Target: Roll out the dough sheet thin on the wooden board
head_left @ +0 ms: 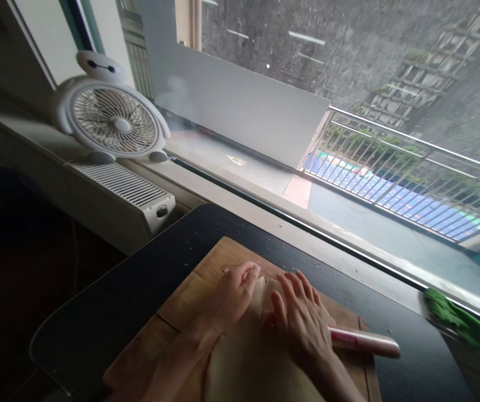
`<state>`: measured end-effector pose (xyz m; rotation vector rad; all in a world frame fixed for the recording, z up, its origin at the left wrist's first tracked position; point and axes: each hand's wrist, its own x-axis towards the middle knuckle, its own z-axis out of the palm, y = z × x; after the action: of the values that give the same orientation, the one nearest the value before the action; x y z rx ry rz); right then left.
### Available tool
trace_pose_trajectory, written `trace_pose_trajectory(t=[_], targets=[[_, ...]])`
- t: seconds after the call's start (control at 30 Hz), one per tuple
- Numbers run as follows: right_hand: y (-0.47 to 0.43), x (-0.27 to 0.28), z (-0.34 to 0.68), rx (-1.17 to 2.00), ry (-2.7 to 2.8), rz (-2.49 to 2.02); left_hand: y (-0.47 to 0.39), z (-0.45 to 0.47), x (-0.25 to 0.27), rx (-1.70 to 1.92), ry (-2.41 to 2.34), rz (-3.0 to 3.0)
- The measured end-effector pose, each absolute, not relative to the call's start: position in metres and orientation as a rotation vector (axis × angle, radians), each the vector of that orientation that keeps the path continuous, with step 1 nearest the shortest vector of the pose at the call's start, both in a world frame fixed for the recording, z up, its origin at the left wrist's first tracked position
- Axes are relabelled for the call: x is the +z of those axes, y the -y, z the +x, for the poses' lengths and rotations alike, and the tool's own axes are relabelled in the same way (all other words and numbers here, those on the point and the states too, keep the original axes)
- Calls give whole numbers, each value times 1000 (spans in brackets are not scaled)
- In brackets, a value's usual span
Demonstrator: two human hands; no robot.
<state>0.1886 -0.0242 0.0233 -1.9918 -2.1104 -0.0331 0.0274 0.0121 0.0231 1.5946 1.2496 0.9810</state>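
Right hand (pixel 305 312): palm down over a pale sheet of dough (pixel 248 363), fingers long and slightly spread, thumb apart; no closed grip seen. Left hand (pixel 235 290): fingers curled together beside the dough's far left edge; could not tell whether they pinched any of it. The dough lay flat on a wooden board (pixel 181 301), between the two forearms, its near end running out of view.

A smooth rod (pixel 369 343) with a pink label stuck out to the right from behind the right hand, its end reaching past the board's edge. The rest of it was hidden.

Board sat askew on a dark surface (pixel 110 312) specked with pale crumbs. Green cloth (pixel 457 324) lay crumpled to the right, by the window. Far left: white fan (pixel 120 124) with a character's head, standing atop a radiator (pixel 156 215). Beyond the glass, a metal railing (pixel 390 153).
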Motion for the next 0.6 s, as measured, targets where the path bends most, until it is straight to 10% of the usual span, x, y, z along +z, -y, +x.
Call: trace_pose_trajectory(t=[0.6], targets=[[-47, 23, 203, 86, 1839, -2067, -15, 30, 33, 914, -1276, 1566]])
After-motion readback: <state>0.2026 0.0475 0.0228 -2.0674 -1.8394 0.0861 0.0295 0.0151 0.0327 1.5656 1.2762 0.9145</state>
